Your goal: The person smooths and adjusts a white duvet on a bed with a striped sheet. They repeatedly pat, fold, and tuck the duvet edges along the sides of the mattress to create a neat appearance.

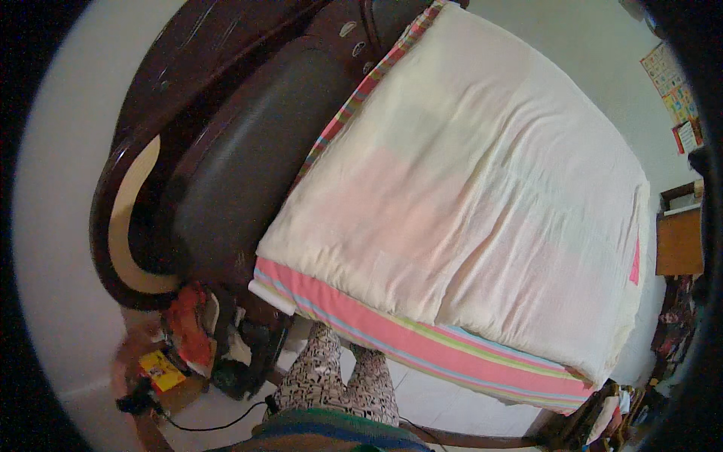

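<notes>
Bed [520, 354], made: cream quilted cover [482, 196], soft and faintly creased, spread flat over a pink-striped sheet [422, 343] showing along the near edge. Dark padded headboard [248, 158], glossy wood frame, at left. Cluttered small items [188, 339] on the floor, near left. Patterned trouser legs [339, 377] stand at the near edge. Neither hand is in view; grip cannot be told. Judged step: smoothing finished or paused.

Matt cream cloth bedspread [482, 188] beside a glossy dark wooden headboard [188, 83].

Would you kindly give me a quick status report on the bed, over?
Hands out of view. Cream blanket spread flat over striped sheet. Dark headboard at left. Clutter on floor beside the bed.
</notes>
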